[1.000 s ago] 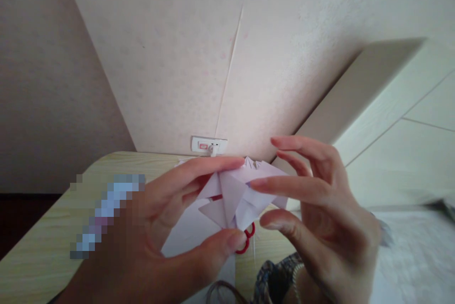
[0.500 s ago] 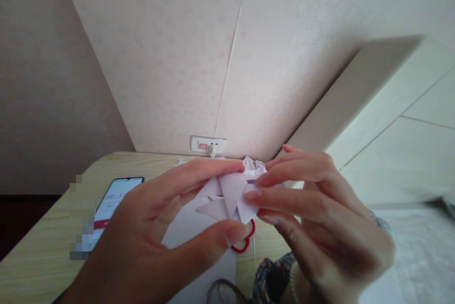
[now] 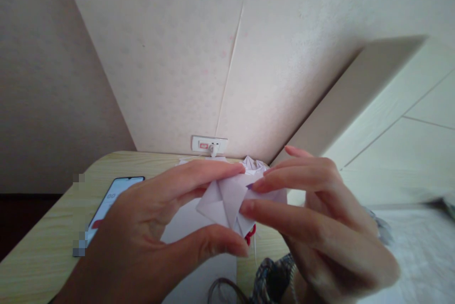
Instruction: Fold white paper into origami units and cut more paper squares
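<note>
I hold a folded pale lilac paper piece [image 3: 227,202] above the wooden table [image 3: 42,252], in the middle of the view. My left hand [image 3: 156,237] pinches its left side, index finger along the top and thumb under the lower point. My right hand [image 3: 320,219] grips the right side, fingers laid over the folds. Behind the piece a small folded paper shape [image 3: 253,164] peeks out. A red scissor handle [image 3: 250,234] shows just below the paper.
A phone [image 3: 106,204] with a lit screen lies on the table at the left. White paper sheets [image 3: 192,228] lie under my hands. A wall socket [image 3: 209,144] sits at the table's far edge. Patterned fabric [image 3: 270,280] is near the bottom; white bedding [image 3: 419,247] lies at the right.
My right fingers have closed in over the paper's right side. My left thumb has slid up under the lower point, and the folds look pressed flatter. The scissor handle is more hidden.
</note>
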A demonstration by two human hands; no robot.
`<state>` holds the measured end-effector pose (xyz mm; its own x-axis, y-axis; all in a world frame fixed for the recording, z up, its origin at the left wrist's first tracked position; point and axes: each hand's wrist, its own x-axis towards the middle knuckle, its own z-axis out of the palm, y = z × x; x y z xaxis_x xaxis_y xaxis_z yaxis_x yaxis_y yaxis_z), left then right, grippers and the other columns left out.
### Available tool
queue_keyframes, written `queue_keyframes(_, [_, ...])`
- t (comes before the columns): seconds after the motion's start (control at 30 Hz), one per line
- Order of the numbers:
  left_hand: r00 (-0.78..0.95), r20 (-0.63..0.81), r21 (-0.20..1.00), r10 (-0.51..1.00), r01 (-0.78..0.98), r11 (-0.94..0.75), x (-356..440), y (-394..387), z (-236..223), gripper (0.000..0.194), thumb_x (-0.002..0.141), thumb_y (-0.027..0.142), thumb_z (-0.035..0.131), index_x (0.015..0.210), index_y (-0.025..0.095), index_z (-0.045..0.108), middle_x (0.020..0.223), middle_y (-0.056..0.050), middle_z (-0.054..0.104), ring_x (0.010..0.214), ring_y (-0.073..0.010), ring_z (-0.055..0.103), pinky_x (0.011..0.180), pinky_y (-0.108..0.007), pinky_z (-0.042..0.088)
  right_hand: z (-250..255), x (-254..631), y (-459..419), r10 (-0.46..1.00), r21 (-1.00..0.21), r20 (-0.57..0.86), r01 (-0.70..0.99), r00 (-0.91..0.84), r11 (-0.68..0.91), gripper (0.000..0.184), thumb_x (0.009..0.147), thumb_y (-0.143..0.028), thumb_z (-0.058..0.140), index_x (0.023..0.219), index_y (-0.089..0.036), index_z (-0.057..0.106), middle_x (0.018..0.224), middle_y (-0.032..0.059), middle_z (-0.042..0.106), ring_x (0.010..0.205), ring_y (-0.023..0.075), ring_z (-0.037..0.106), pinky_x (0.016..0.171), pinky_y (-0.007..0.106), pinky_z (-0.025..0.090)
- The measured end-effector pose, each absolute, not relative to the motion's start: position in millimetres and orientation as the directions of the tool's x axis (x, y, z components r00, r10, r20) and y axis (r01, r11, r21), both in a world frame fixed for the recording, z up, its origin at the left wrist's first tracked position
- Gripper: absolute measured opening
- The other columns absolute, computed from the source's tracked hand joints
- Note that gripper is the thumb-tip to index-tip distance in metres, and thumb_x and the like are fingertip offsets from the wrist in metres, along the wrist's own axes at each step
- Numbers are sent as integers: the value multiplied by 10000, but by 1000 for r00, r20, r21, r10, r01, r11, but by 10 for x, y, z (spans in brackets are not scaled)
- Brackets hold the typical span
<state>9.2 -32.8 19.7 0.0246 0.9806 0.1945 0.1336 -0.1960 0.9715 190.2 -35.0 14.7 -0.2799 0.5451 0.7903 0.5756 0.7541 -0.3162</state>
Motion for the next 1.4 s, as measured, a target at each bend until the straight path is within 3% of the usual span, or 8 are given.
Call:
queue_keyframes(0.27, [12,212,970,977,116,-212,114,-314,190,275,619,411,857,851,540,787,1030,151,799,1055,-198,733,880,-212,594,99,1784,-293,418,-268,898,582,-137,767,278,1012,-314,548,841,-277,764,862,-28,713,823,161,675,1000,427,490])
queue_keyframes(0.4, [25,170,985,985,-43,-169,127,-292,138,393,633,297,865,964,494,785,1074,114,795,1062,-215,741,854,-212,612,95,1818,-295,452,-232,861,612,-232,756,301,1012,-138,503,963,-277,766,979,-9,680,941,172,637,1065,436,420])
queue_keyframes(0.53, [-25,113,973,993,-202,-116,111,-267,110,438,635,322,883,1037,451,765,1140,79,779,1086,-294,730,832,-329,656,92,1828,-260,478,-226,826,600,-300,767,341,971,-43,508,1051,-273,747,1055,-5,598,1023,165,584,1114,413,357])
queue_keyframes(0.7, [-64,198,980,978,5,-198,15,-193,66,381,721,385,828,1080,463,727,1040,75,790,934,-258,769,704,-280,671,114,1801,-213,549,-247,747,610,-375,753,354,946,-17,519,1047,-287,724,971,-38,551,966,114,571,1172,365,193])
queue_keyframes(0.77, [-29,256,962,966,103,-251,-40,-157,15,362,754,423,800,1101,469,710,1064,71,782,933,-246,769,724,-261,664,121,1791,-230,579,-289,723,597,-376,748,353,947,-23,506,1044,-289,716,996,-43,565,985,113,573,1155,363,188])
queue_keyframes(0.87, [-44,317,927,948,227,-299,-85,-139,-67,333,781,455,767,1102,470,682,1090,71,758,932,-243,760,681,-243,662,124,1771,-286,618,-442,755,526,-219,727,277,959,-86,527,1020,-286,709,1014,-42,587,989,123,575,1028,325,355])
queue_keyframes(1.07, [159,500,736,851,441,-514,-25,-234,-78,257,880,282,612,1070,446,663,1158,67,732,935,-218,738,660,-237,647,144,1791,-297,798,-708,588,390,-135,588,164,927,-208,648,1072,-278,680,1061,-22,663,1026,142,619,863,263,484])
queue_keyframes(1.4, [136,485,790,864,356,-499,70,-252,-94,377,819,247,666,1125,460,605,1180,76,683,968,-182,723,726,-210,633,162,1849,-277,915,-858,379,317,-139,404,116,833,-206,716,918,-273,673,797,-43,641,764,132,612,622,232,476])
